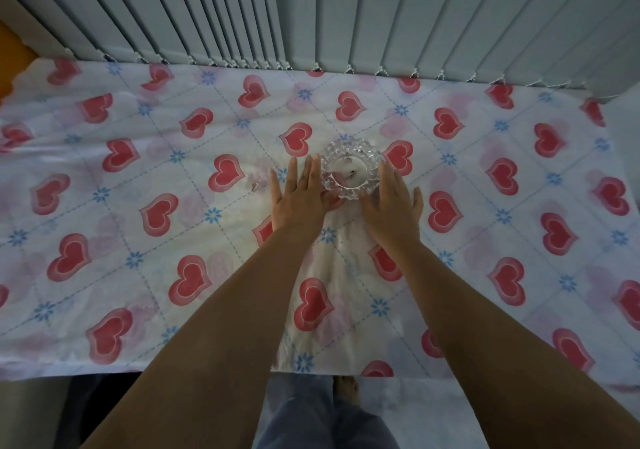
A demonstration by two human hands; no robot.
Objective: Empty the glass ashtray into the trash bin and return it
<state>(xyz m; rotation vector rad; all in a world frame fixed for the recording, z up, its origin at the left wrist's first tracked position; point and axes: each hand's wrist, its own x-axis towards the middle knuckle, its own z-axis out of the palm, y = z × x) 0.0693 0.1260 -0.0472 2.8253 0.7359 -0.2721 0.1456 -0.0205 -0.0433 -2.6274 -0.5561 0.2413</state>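
grip: your left hand and right hand flat-open, flanking glass ashtray, holding nothing | risk: slick glass, ash tips toward 6 o'clock onto tabletop

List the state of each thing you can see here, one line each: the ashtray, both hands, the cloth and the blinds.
Clear cut-glass ashtray: upright on the table, dark scraps inside, not emptied.
Left hand: open, fingers flat beside the ashtray's left rim.
Right hand: open, at the ashtray's right rim.
Heart-patterned white tablecloth: spread out, wrinkled, one small scrap lying on it.
Grey vertical blinds: closed.
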